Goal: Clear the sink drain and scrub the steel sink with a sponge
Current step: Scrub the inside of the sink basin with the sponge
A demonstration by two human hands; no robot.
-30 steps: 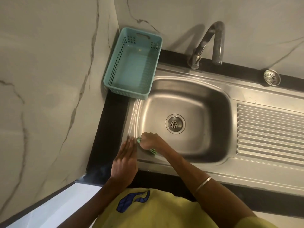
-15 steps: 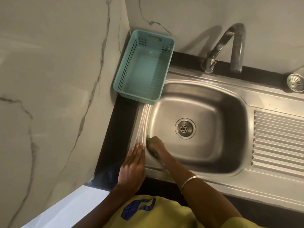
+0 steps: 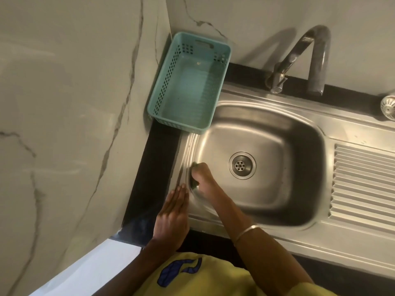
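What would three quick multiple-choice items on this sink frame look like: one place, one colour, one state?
1. Where does the perforated plastic basket sit?
A. At the steel sink's far-left corner
B. On the ribbed drainboard
C. Inside the basin

2. What colour is the basket?
A. Red
B. Teal
C. White

3. What is the right hand doing?
A. Turning the tap
B. Resting flat on the rim
C. Pressing a green sponge to the basin's left wall

Key: 1 A, it sits against the marble wall, overlapping the sink's corner. 2 B, its walls and floor are teal. 3 C, the fingers are closed over the sponge; the left hand lies flat.
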